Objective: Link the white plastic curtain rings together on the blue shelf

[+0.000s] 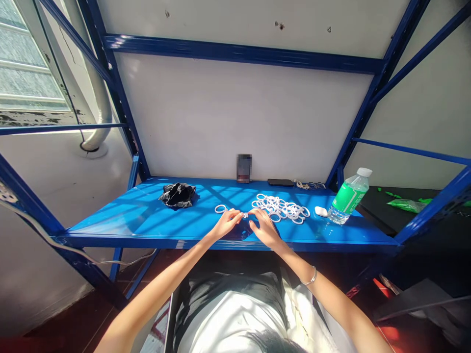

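My left hand [228, 223] is closed in a pinch on a small white piece [245, 215] above the front of the blue table. My right hand [265, 229] is at the piece's other side, its index fingertip at or near it. The right thumb stands apart below, and the fingers are not closed. Whether the piece is part of a ring is too small to tell. Just beyond my left hand lies a single white ring [220, 209]. A heap of white rings [290, 211] spreads behind and to the right of my right hand.
On the blue table [121, 215] are a crumpled black bag [178, 195], a dark upright device [244, 168], a black phone-like slab [280, 182], a coiled cable [309, 185], a small white case [321, 211] and a water bottle [349, 197]. Blue posts frame both sides.
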Motion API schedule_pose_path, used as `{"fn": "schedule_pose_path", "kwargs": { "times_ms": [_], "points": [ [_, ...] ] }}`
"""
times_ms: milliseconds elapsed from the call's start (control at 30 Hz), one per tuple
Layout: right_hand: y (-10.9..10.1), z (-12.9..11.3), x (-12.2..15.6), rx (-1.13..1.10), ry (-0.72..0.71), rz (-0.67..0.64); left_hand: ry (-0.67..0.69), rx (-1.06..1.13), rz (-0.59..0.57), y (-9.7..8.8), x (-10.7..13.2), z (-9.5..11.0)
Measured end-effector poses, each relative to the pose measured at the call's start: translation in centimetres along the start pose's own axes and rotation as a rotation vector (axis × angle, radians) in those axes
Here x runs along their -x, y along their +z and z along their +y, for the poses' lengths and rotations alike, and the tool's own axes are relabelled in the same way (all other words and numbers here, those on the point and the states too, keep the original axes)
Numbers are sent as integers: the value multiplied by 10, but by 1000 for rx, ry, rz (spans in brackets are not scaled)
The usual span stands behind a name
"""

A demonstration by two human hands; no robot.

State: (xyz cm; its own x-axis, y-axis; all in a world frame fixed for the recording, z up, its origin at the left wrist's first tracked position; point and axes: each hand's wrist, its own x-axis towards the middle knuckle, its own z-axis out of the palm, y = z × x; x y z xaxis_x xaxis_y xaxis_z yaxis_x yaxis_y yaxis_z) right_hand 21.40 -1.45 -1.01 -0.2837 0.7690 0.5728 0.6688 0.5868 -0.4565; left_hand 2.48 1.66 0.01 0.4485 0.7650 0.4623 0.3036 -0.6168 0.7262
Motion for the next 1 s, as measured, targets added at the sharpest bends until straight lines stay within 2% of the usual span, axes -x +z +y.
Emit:
{"fn": "schedule_pose_path", "kwargs": {
  "times_ms": [100, 167, 233, 333, 400, 533, 633, 800, 1000],
  "points": [
    [2, 6, 4, 336, 91, -31, 118, -471, 81, -12, -1, -6],
    [1, 11, 5, 441, 147, -72, 85, -698, 111, -22, -2, -13],
    [0, 13, 5, 457, 157, -105, -18, -808, 129, -29, -1, -20],
    [-3, 12, 3, 404, 103, -125, -155, -803, 109, -33, 0, -29],
    [-6, 9, 2, 337, 13, -143, -183, -778, 113, -31, 0, -31],
    [-12, -1, 2, 163, -245, -252, -113, -767, 164, -26, 1, -28],
    [-14, -6, 3, 64, -353, -300, 10, -722, 140, -22, 2, -24],
    [-14, -6, 2, -4, -368, -291, 167, -631, -16, -8, 4, -14],
    [-11, 0, 3, -102, -372, -312, 207, -510, -71, 3, 5, -11]
  ]
}}
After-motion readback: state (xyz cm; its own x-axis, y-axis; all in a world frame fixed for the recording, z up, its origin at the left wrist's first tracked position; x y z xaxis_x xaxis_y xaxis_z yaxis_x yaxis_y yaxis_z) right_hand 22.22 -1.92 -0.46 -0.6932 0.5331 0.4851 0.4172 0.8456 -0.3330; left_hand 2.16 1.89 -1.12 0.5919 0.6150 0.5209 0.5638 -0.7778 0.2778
